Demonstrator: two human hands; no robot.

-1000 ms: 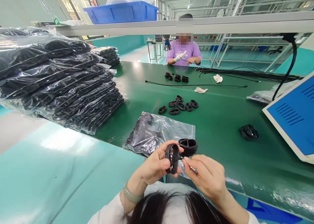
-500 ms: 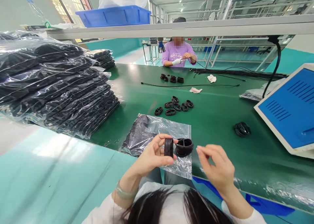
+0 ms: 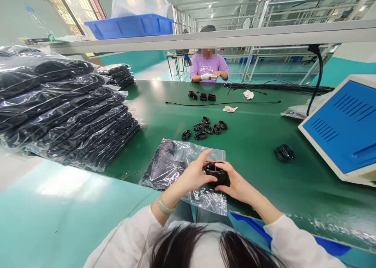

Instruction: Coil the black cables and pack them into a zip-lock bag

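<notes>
A thick stack of black coiled cables (image 3: 216, 176) stands at the open end of a clear plastic bag (image 3: 188, 148). My left hand (image 3: 197, 173) grips it from the left, thumb across the front and one finger raised behind. From the right, my right hand (image 3: 236, 184) clasps the same stack, fingers over the top and thumb low in front. The hands partly cover the coils, so single coils cannot be told apart. The left part of the bag is filled with more dark coils (image 3: 160, 164).
Several loose cable coils (image 3: 205, 128) lie beyond the bag, and another bundle (image 3: 284, 153) is at the right. Filled bags (image 3: 67, 115) are piled at left; a blue-and-white machine (image 3: 337, 127) stands at right. A co-worker (image 3: 208, 66) sits across the green table (image 3: 252, 142).
My right hand has come left from empty air onto the coil stack. The coils my left hand held upright are no longer seen separately; that hand now clasps the stack. The view shifted slightly.
</notes>
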